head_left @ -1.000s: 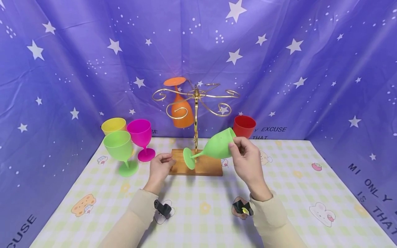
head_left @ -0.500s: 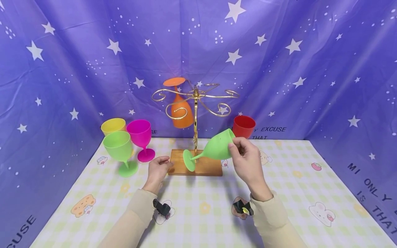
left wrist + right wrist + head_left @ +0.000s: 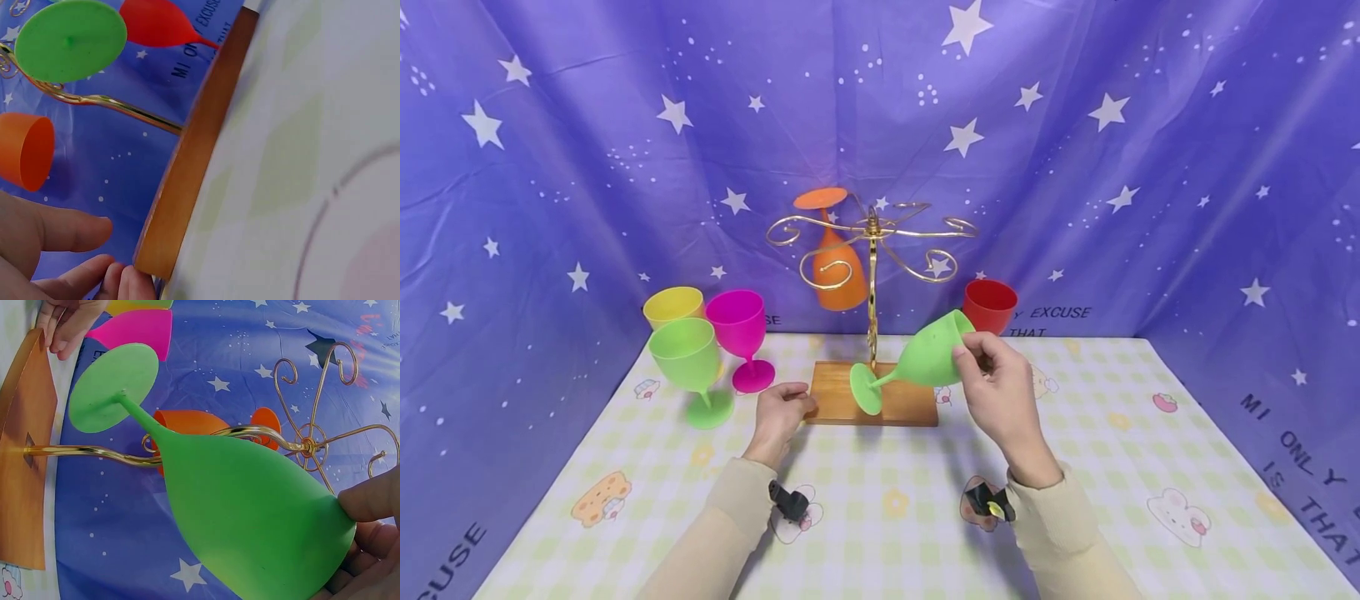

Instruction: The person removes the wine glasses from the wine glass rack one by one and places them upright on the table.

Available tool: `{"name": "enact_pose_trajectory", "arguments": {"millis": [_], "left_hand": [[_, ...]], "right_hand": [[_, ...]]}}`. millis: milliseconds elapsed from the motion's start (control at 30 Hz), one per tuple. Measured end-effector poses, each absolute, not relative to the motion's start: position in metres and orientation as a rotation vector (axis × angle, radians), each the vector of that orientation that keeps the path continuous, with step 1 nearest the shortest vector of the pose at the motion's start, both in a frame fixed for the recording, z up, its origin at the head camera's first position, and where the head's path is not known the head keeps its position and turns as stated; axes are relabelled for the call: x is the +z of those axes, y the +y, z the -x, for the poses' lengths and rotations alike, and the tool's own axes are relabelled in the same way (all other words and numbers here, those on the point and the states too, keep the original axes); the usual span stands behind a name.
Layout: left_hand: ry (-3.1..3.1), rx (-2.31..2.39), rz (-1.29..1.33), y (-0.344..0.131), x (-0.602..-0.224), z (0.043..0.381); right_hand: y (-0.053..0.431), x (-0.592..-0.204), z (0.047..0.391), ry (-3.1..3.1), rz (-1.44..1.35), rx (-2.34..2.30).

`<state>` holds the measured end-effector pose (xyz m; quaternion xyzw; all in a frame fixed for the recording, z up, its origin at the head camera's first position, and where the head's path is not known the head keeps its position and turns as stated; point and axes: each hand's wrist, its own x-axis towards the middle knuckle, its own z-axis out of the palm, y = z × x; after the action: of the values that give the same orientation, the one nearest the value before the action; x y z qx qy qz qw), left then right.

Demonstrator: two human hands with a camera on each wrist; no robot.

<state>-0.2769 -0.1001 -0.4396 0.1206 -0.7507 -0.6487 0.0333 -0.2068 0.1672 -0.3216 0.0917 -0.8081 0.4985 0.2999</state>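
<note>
My right hand (image 3: 1000,400) pinches a green goblet (image 3: 931,350) by its rim, thumb on the outside. The goblet is tilted nearly on its side, its foot toward the left, in front of the stand's pole. My left hand (image 3: 781,417) is at the left end of the wooden base (image 3: 835,403), fingertips right at its edge; in the left wrist view the thumb (image 3: 78,230) is held apart from the fingers. The gold stand (image 3: 873,283) rises from the base with several curled arms. An orange goblet (image 3: 841,279) hangs upside down from one arm at the left.
On the left of the table stand a second green goblet (image 3: 685,358), a magenta goblet (image 3: 737,321) and a yellow goblet (image 3: 673,305). A red goblet (image 3: 989,305) is behind my right hand. A checked cloth (image 3: 865,533) covers the table; a purple star curtain (image 3: 1075,167) hangs behind.
The green goblet in my right hand has shifted slightly, its foot moving a little to the right. My left hand has moved slightly left and down along the base's edge.
</note>
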Motion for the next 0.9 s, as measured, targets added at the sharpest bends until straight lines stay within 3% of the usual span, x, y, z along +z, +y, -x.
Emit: {"name": "enact_pose_trajectory", "arguments": {"millis": [900], "left_hand": [[-2.560,-1.795,-0.285,-0.1076,-0.4471,0.2839]], "right_hand": [[0.1704,-0.3173,0.2048,-2.160,-0.281,1.148]]}}
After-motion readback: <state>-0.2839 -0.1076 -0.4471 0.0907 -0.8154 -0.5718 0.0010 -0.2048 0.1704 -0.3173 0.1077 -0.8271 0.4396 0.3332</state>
